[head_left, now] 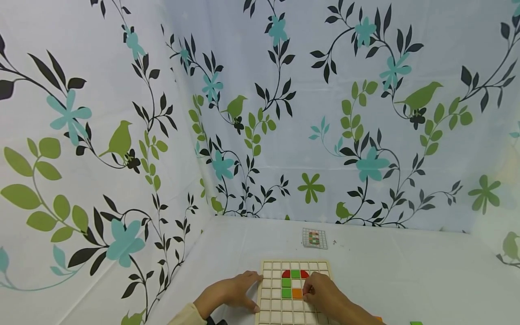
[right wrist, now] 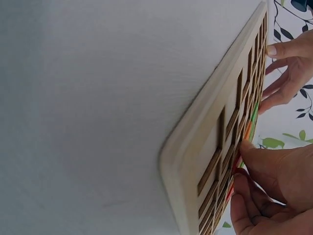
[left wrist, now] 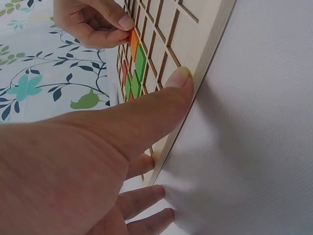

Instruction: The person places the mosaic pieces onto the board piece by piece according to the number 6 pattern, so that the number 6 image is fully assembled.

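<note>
A wooden grid board [head_left: 276, 305] lies on the white table. In its upper middle cells sit rounded red tiles [head_left: 286, 274], several green tiles [head_left: 286, 293] and an orange tile [head_left: 297, 293]. My left hand [head_left: 233, 291] rests at the board's left edge, its thumb on the frame and fingers stretched along the side in the left wrist view. Over the cell right of the orange tile, my right hand [head_left: 325, 295] pinches a small red tile [right wrist: 237, 162] between thumb and forefinger. Those fingertips are right at the grid and cover most of the tile.
Beyond the board lies a small pattern card [head_left: 314, 238] showing a coloured grid design. Near the bottom right are a loose orange piece [head_left: 378, 318] and a green piece [head_left: 416, 323], partly cut off. A curtain [head_left: 252, 135] with leaves and birds hangs around the table.
</note>
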Action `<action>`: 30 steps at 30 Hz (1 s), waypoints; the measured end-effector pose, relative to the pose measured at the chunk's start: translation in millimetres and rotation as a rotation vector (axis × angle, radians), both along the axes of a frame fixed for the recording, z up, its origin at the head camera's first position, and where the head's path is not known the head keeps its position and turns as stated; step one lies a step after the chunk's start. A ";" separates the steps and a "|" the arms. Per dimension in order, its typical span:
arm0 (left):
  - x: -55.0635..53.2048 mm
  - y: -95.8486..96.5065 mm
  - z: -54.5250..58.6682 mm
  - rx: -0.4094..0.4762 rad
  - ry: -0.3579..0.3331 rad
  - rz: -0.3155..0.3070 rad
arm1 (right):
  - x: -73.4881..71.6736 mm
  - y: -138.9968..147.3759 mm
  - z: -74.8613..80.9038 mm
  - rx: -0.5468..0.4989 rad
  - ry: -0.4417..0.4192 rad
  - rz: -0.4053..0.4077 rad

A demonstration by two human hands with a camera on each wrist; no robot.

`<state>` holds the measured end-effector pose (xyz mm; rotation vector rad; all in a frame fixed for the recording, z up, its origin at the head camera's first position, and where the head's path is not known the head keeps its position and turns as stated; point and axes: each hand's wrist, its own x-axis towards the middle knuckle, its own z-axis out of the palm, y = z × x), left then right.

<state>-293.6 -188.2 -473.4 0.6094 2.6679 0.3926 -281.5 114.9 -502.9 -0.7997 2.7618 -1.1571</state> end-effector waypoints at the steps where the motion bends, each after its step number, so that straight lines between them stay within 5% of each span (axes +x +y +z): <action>1: 1.2 0.4 1.5 0.005 0.005 -0.001 | -0.4 0.3 -0.3 -0.001 -0.001 0.002; 10: 4.1 1.9 1.9 0.009 0.007 -0.001 | -0.4 8.9 4.0 -0.006 -0.006 0.035; 16: 1.5 -0.3 -4.2 0.008 0.007 -0.008 | 1.7 39.1 16.1 -0.036 -0.029 0.016; 22: 6.4 0.1 4.3 -0.005 0.001 0.011 | 2.0 84.1 28.1 -0.055 -0.022 -0.086; 30: 7.6 0.1 6.4 -0.006 0.009 0.039 | 10.4 153.4 31.4 -0.081 -0.123 -0.238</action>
